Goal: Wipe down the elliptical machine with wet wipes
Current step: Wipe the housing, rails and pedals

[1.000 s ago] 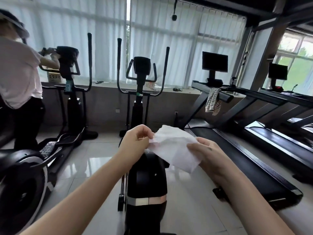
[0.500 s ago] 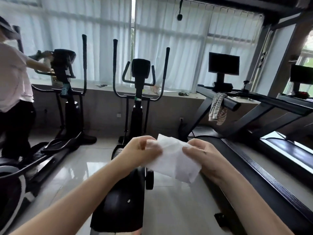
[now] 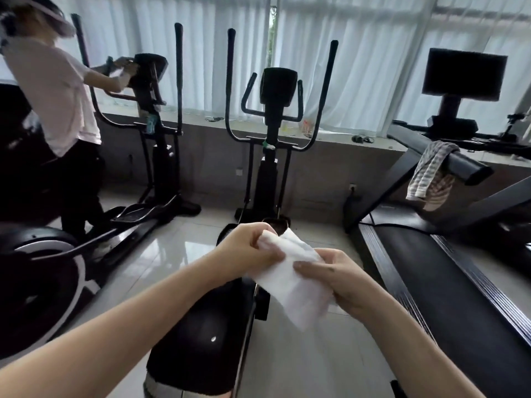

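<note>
Two hands meet low in the middle of the frame, both on one white wipe (image 3: 293, 285). The left hand (image 3: 250, 248) has its fingers curled round the wipe's upper corner, bunching it. The right hand (image 3: 339, 277) pinches the sheet's right side, thumb laid across the top. The wipe hangs slack between them, its lower end loose.

Under the hands sits the black rear housing of the elliptical (image 3: 278, 87), running from the bottom centre up to its console and tall handlebars in the upper middle. The wipe is not touching it.

At the upper left another person (image 3: 57, 90) stands on a second elliptical (image 3: 155, 116) with a hand at its console. On the right lies a treadmill (image 3: 431, 282), a striped towel (image 3: 428, 170) draped over its rail. White curtains (image 3: 373, 67) cover the windows behind.
</note>
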